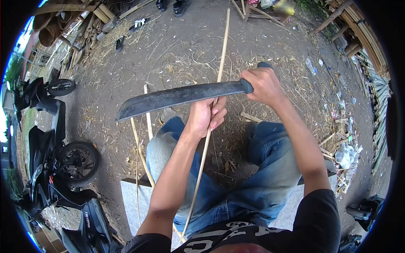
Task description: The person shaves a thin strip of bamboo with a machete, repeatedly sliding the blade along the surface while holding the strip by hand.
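Note:
My right hand [262,85] is wrapped round the dark handle of a machete [177,98], whose long blade stretches to the left across the view. A long, thin bamboo strip [222,52] runs from far in front of me back between my legs. My left hand [205,114] grips this strip just below the blade, fingers curled round it. The blade crosses over the strip right at the top of my left hand and hides part of the fingers. More bamboo strips [148,120] lean beside my left knee.
A black motorcycle [67,168] stands on the left. Bamboo pieces [90,31] are piled at the back left, and long poles [379,105] line the right. Shavings and plastic litter [346,156] cover the dirt ground. Shoes of a person [180,7] show at the top. I sit on a pale block [130,198].

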{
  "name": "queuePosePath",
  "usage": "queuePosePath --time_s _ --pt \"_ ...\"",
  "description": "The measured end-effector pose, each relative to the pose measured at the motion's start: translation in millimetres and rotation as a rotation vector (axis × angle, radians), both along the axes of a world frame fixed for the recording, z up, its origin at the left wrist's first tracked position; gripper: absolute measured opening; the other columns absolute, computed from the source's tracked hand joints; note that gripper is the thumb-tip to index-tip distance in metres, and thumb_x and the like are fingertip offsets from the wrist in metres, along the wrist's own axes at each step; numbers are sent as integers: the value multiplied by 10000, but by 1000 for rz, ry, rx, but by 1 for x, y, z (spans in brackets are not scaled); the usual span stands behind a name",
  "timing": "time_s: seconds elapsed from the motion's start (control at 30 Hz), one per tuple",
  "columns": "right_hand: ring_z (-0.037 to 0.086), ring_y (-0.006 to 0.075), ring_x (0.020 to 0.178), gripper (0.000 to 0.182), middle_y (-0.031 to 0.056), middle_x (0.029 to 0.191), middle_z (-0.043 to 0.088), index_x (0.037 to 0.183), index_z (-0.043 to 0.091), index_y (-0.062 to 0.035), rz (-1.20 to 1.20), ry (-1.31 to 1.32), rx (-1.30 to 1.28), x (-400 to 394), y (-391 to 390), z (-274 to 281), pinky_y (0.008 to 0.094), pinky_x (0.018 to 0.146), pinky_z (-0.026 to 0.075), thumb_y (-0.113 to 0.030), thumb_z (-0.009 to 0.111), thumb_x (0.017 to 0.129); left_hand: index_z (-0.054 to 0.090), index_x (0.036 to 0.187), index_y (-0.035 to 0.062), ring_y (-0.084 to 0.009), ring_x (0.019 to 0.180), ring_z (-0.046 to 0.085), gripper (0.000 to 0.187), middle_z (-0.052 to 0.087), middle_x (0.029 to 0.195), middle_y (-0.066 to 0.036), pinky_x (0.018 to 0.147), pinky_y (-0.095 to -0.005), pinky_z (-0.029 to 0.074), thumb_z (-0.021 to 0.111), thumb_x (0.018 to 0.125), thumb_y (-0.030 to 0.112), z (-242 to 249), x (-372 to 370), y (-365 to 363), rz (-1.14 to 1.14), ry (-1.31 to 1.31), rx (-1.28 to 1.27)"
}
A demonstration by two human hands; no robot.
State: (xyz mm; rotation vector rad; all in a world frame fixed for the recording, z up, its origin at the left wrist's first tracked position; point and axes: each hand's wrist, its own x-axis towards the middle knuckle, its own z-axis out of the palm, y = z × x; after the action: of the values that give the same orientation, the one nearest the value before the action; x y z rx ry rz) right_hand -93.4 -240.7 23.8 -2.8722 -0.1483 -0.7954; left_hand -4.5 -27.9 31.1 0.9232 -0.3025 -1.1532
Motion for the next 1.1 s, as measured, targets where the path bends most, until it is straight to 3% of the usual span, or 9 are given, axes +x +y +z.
queuePosePath --time_s 0.27,0.33,0.47,0.53,0.63,0.7,0.77,0.97,1.1 --pt "656 322 616 209 96 647 628 797 583 -80 -86 -135 19 8 -49 -19 429 552 510 -68 724 643 453 963 96 -44 338 271 284 314 567 54 289 -196 246 326 1101 309 8 -9 7 -21 50 -6" --pt "647 326 596 80 135 630 622 779 619 -60 -601 -34 244 14 -81 -26 419 558 511 -56 675 722 445 964 107 -38 344 268 281 313 567 60 295 -195 231 333 1101 325 4 -5 14 -54 109 -63" --pt "620 282 523 80 148 587 600 720 626 -23 -1016 -85 505 20 -140 -81 399 504 482 -81 624 775 454 1004 88 -42 335 276 286 335 588 51 275 -196 232 310 1108 313 -5 4 13 -103 313 -249" --pt "584 223 479 151 129 572 583 669 609 -6 -956 -185 1455 10 -133 -91 378 444 430 -110 612 779 464 1038 65 -47 330 281 295 350 609 39 264 -195 247 291 1110 293 -4 5 11 -112 412 -303" --pt "481 155 451 122 21 582 519 667 592 -42 -842 -177 1425 -1 -112 -60 312 412 380 -62 617 784 500 1095 33 -40 345 290 355 382 655 31 275 -194 263 303 1111 328 1 2 4 -25 236 -187" --pt "503 172 456 121 49 561 528 684 599 -19 -863 -135 1285 0 -100 -44 333 428 368 -68 636 789 528 1119 20 -30 365 289 403 398 680 32 296 -188 270 307 1112 357 -3 2 -2 45 -3 -89" --pt "594 296 483 134 169 573 594 706 616 18 -722 -180 651 -2 -75 -20 397 487 432 -97 647 766 532 1104 24 -27 371 287 404 399 679 34 304 -187 269 307 1113 360 0 -1 -5 58 -83 -38" --pt "640 366 597 82 173 629 636 745 619 -18 -163 81 376 -5 -16 3 439 552 471 -69 644 685 536 1047 41 -27 379 265 390 351 619 48 312 -193 231 318 1111 358 8 -5 -7 41 -170 33" --pt "605 362 547 106 151 595 591 744 570 -49 -65 41 173 5 -1 -9 453 511 451 -47 631 657 530 1005 62 -28 381 251 311 315 582 56 324 -205 218 357 1095 304 9 -5 -6 64 -211 143"
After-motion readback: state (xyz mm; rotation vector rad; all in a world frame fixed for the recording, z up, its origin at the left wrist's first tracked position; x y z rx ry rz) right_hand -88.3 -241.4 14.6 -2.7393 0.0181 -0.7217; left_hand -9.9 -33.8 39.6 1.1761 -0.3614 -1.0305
